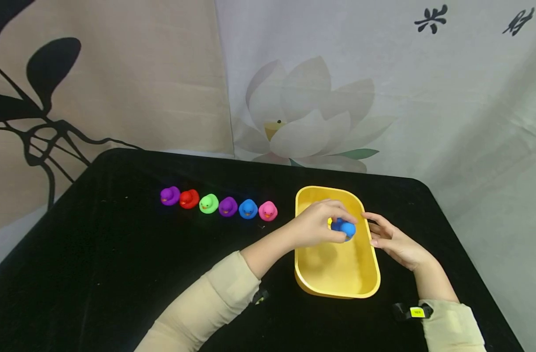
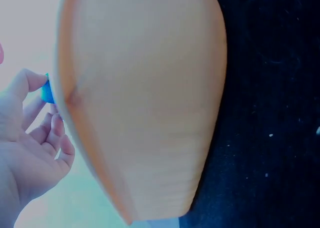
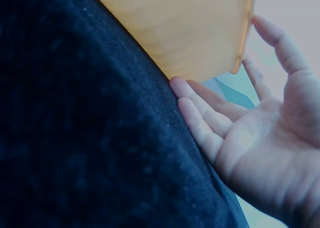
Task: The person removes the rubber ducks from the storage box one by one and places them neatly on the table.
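My left hand (image 1: 323, 224) reaches over the yellow plastic bin (image 1: 334, 291) and pinches a blue rubber duck (image 1: 348, 230) between thumb and fingers. A small bright yellow patch (image 1: 329, 222) shows beside that duck, mostly hidden by the hand. In the left wrist view the duck (image 2: 47, 91) appears at the fingertips, just past the bin's rim (image 2: 59, 62). On the bin's right side, my right hand (image 1: 393, 239) touches the outer wall with extended fingers. Seen from the right wrist, the fingers (image 3: 202, 118) lie along the bin's lower edge, with the thumb near its rim.
Left of the bin, a row of rubber ducks stands on the black table (image 1: 118, 274): purple (image 1: 170, 195), red (image 1: 189, 199), green (image 1: 209, 204), another purple (image 1: 228, 207), blue (image 1: 248, 209) and pink (image 1: 268, 211). A printed curtain (image 1: 162, 73) hangs behind the table.
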Demonstrator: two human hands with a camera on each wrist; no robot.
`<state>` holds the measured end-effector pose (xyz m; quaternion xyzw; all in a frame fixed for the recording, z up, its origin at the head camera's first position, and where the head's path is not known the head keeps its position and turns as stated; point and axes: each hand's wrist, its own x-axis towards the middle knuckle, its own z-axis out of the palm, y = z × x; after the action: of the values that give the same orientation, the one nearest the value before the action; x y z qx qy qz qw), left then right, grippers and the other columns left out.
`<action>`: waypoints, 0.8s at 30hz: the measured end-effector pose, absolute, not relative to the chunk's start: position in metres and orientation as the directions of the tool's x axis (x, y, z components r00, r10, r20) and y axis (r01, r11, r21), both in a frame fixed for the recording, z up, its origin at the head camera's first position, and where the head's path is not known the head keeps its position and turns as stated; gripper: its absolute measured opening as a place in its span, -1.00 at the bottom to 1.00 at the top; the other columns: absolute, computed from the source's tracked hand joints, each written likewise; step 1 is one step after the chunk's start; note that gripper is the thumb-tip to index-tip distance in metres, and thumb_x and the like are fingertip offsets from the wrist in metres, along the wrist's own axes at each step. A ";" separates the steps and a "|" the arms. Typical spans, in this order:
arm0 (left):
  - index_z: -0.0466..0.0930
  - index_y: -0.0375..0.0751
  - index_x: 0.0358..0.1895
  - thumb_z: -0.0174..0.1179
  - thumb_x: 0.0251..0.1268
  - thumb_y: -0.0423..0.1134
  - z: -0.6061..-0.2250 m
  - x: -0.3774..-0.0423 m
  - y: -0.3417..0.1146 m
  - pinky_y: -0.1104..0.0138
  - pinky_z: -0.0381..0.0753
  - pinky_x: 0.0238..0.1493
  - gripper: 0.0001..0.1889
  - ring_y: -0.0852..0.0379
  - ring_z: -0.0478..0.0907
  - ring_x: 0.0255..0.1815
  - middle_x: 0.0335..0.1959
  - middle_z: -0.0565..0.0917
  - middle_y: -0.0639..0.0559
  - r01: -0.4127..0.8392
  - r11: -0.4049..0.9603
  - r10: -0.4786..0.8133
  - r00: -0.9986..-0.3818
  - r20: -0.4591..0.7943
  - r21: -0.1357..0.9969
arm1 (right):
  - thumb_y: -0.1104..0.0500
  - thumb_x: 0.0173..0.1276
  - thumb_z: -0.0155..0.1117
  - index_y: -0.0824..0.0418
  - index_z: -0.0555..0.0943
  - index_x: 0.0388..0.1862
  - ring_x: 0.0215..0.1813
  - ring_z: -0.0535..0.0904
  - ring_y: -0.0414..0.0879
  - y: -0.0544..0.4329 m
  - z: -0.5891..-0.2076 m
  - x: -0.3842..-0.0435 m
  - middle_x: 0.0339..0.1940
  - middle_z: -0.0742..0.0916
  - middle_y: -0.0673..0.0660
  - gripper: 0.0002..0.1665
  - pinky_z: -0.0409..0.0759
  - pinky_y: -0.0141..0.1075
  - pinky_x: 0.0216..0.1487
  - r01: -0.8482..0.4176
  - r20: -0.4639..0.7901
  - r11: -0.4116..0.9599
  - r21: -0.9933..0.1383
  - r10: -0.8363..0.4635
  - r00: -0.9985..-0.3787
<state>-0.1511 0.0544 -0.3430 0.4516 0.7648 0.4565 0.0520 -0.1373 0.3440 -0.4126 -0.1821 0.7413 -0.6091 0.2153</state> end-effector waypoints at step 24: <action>0.69 -0.21 -0.04 0.29 0.09 -0.39 -0.316 -0.136 0.004 0.43 0.54 -0.13 -0.69 0.18 0.38 -0.06 -0.10 0.57 0.10 0.617 0.176 0.638 -0.665 0.389 0.767 | 0.31 0.45 0.05 0.14 0.06 0.46 0.14 0.52 0.03 0.342 -0.415 -0.135 0.31 0.41 0.16 -0.32 0.46 -0.23 0.15 -0.015 -0.082 0.175 -0.984 -0.533 -0.842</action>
<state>-0.1356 0.0037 -0.3159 0.4092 0.7666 0.4947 0.0105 -0.1351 0.3425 -0.4151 -0.1859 0.7369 -0.6148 0.2108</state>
